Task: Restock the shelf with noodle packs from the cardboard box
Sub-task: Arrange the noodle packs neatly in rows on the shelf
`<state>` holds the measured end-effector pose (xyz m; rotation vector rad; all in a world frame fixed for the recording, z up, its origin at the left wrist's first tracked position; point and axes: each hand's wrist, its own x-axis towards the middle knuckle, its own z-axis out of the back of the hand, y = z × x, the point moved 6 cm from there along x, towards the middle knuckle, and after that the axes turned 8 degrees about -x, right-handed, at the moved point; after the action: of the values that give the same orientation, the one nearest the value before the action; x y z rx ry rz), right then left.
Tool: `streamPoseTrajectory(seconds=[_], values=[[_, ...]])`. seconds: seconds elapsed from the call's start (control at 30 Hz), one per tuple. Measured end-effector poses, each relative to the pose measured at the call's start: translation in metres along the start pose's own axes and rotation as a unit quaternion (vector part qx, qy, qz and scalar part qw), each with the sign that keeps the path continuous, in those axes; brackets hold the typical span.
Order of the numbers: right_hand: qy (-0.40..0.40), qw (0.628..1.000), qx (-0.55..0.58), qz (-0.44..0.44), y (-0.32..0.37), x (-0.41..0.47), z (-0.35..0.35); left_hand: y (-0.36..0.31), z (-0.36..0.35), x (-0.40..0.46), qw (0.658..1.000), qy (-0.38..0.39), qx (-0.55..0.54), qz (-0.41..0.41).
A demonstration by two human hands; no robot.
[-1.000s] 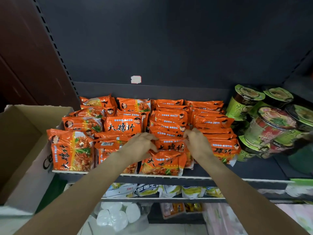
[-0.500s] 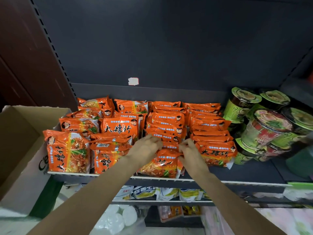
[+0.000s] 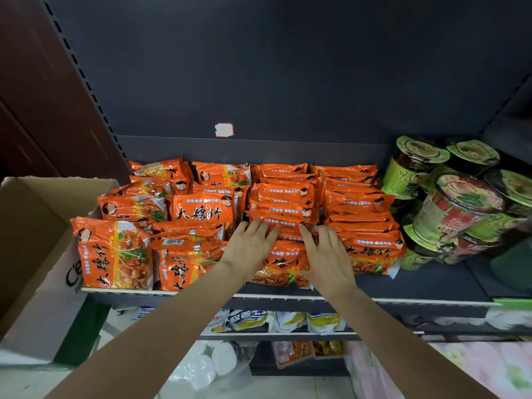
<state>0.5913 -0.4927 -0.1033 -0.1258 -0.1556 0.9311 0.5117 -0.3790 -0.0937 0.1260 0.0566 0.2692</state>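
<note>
Orange noodle packs (image 3: 201,214) fill the dark shelf (image 3: 431,283) in several rows. Both hands lie on the front pack of the third row (image 3: 283,260), which leans back against the packs behind it. My left hand (image 3: 249,246) rests flat on its upper left part with fingers straight. My right hand (image 3: 325,254) presses its upper right part, fingers spread and nearly straight. The cardboard box (image 3: 31,254) stands open at the left, touching the shelf's end; its inside shows no packs from here.
Green and red cup noodles (image 3: 454,208) are stacked at the shelf's right end. Lower shelves hold white and yellow bags (image 3: 285,321). White round lids (image 3: 207,367) lie on the floor below. A brown wall panel (image 3: 43,96) rises at the left.
Both hands have gone from pinching the top of the front pack to lying flat on it, fingers straightened. The pack has been pushed back against the row.
</note>
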Motion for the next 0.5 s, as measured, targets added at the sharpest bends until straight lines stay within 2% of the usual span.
streamPoseTrajectory(seconds=[0.23, 0.5], values=[[-0.089, 0.996, -0.019, -0.018, 0.002, 0.016, 0.001, 0.003, 0.001, 0.01, 0.999, -0.035, -0.01, 0.024], [-0.056, 0.998, -0.037, -0.008, 0.001, 0.025, 0.005, 0.011, 0.005, 0.015, 0.995, -0.053, -0.081, 0.04]])
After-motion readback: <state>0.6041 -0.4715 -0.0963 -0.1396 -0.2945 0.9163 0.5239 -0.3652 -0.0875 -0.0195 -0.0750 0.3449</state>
